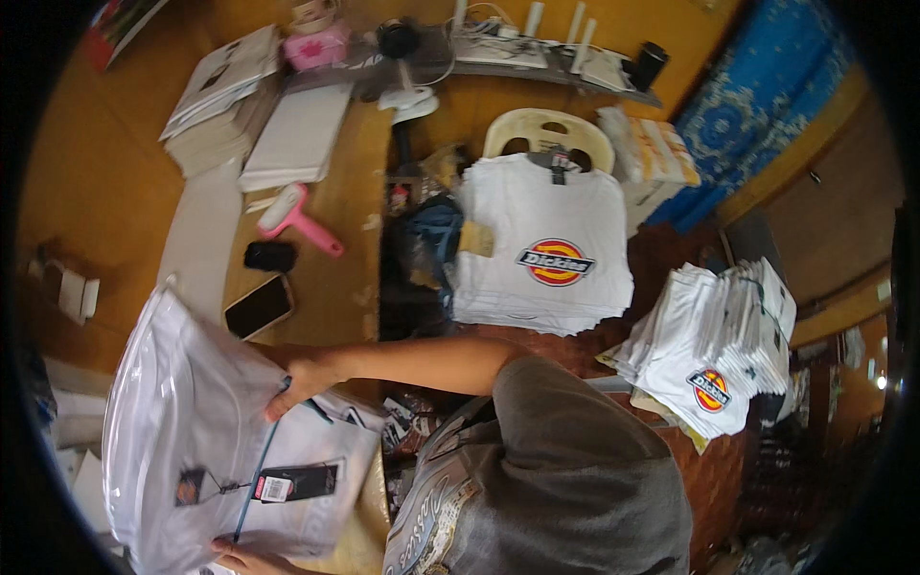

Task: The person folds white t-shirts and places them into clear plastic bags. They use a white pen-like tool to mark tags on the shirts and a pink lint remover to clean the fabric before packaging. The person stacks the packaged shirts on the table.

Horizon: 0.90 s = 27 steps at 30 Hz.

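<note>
A clear plastic zip bag spreads across the left side, with a folded white garment partly inside it. A black hang tag with a white sticker lies on the garment. A thin dark strip runs along the bag's mouth. At the upper end of this strip, my right hand is closed on the bag's edge. My left hand, partly cut off by the lower edge, pinches the bag at the strip's other end.
On the wooden table beyond lie a phone, a small black object, a pink-handled lint roller and stacked white packs. White printed T-shirts pile on a cream chair; another T-shirt stack stands right.
</note>
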Available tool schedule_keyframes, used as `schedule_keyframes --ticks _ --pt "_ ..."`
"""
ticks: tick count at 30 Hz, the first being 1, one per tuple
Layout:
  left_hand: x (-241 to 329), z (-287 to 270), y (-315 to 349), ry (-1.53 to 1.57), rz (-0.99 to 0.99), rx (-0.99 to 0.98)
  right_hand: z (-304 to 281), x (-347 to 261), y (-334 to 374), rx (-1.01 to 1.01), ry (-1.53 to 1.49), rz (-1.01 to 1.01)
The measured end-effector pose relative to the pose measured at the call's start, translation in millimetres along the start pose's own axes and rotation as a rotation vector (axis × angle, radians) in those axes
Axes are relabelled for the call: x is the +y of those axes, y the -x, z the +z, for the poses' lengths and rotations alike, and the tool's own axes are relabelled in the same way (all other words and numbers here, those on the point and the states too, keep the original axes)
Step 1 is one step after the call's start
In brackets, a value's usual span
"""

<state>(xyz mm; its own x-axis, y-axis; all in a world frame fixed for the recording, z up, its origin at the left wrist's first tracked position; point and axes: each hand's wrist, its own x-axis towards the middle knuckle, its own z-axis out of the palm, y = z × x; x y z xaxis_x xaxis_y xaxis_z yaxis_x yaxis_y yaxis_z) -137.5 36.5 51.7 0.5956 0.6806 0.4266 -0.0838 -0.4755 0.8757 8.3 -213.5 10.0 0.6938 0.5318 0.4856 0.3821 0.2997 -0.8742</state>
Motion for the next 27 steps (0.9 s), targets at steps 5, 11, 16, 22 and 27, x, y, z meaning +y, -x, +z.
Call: schedule_keyframes --ticks 5,11,16,22,27 --pt "30 35 20 0.007 -0.135 -0.562 -48 -74 112 0.425 -0.276 0.248" --pt "159 137 115 0.328 0.556 -1.282 -99 -117 313 1.062 -0.494 0.23" --pt "281 164 236 0.627 0.878 -1.766 -79 -235 488 2.074 -0.053 -0.031" --pt "338 128 406 2.009 -0.252 -2.617 -62 -359 660 2.514 0.403 -0.45" --pt "360 128 452 2.246 -0.678 -2.763 -42 -420 769 2.429 0.469 -0.718"
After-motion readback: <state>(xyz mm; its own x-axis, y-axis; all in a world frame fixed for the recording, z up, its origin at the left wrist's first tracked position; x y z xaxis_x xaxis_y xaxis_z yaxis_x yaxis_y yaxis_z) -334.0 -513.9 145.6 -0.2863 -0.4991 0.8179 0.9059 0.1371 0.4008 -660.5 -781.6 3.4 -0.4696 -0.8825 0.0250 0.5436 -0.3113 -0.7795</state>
